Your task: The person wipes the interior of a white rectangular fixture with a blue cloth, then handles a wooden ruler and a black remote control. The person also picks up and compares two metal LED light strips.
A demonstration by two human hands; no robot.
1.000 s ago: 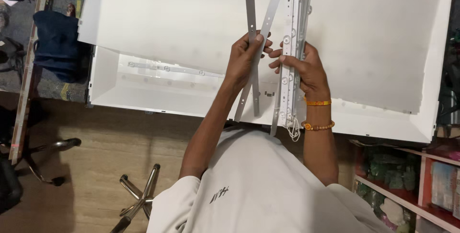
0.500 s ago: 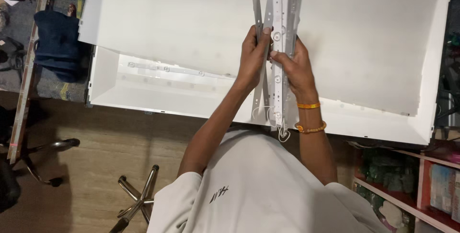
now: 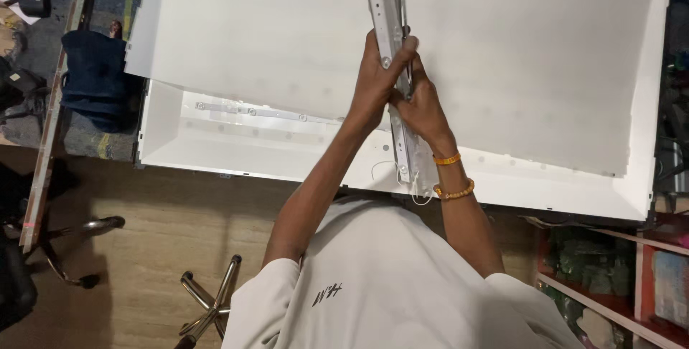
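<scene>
- Head view: I see both hands closed together on a bundle of strips point(image 3: 391, 55), thin metal light bars held upright over the white sheet point(image 3: 538, 69).
- My left hand point(image 3: 375, 80) wraps the bundle from the left; my right hand point(image 3: 418, 105) clamps it just below, the two touching.
- The strips run from the top edge down to the tray point(image 3: 215, 152) rim, with thin wires trailing at the lower end.
- I judge them light, springy and fragile, with small lenses along them; I would hold the edges near the middle.
- One more strip point(image 3: 251, 113) lies in the tray.
</scene>
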